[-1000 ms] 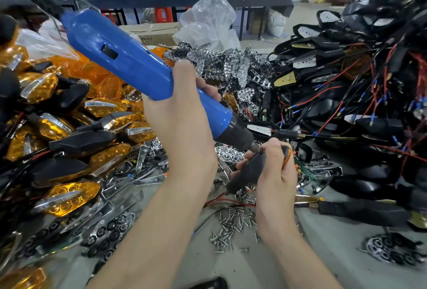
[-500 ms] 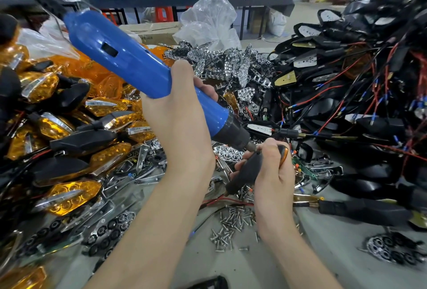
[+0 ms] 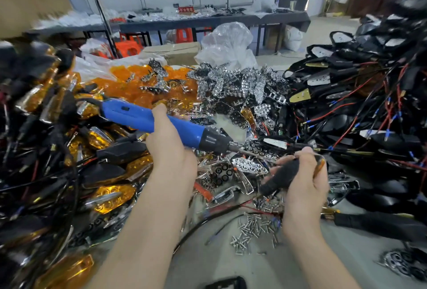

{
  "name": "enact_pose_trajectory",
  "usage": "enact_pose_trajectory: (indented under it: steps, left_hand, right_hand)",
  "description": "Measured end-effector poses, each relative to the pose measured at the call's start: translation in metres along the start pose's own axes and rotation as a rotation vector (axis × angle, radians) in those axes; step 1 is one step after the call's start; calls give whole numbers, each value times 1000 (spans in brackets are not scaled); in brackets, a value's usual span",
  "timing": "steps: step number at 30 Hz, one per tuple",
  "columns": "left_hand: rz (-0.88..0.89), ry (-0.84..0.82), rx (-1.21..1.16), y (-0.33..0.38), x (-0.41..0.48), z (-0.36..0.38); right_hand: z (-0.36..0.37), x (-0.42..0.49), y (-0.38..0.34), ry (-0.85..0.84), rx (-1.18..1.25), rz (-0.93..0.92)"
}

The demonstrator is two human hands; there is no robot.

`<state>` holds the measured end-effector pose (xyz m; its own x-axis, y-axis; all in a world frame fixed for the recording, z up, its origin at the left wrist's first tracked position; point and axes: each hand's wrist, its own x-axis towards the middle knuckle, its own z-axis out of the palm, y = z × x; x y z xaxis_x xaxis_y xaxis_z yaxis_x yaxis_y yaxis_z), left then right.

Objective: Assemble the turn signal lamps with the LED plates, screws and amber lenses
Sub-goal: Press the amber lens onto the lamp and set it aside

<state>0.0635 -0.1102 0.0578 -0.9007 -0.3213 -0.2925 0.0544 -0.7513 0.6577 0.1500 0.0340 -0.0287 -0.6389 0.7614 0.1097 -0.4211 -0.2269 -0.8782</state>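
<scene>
Left hand (image 3: 171, 143) is wrapping a blue plastic electric screwdriver (image 3: 138, 115); right hand (image 3: 302, 182) fingers (image 3: 306, 153) are gripping a black amber-lensed lamp (image 3: 283, 174). Finished amber lamps (image 3: 111, 196) are lying left of the fingers and unfinished black wired housings (image 3: 346, 115) right, so the batch looks partway done.

Left, assembled lamps (image 3: 111, 196); right, wired housings (image 3: 369, 108); between, screws (image 3: 254, 231); behind, perhaps reflectors (image 3: 231, 83).

My screwdriver (image 3: 147, 118) is bright blue with a black nose. The lamp (image 3: 284, 175) is black, edged amber. Silver screws (image 3: 253, 231) speckle the grey desk (image 3: 231, 263). Lenses (image 3: 136, 86) are orange, plates (image 3: 231, 85) dimpled chrome, wires (image 3: 390, 108) red.
</scene>
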Motion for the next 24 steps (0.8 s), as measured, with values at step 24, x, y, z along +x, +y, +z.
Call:
enact_pose_trajectory:
  steps: [24]
  left_hand:
    - [629, -587, 1089, 137, -34, -73]
  right_hand:
    - [235, -45, -93, -482, 414, 377]
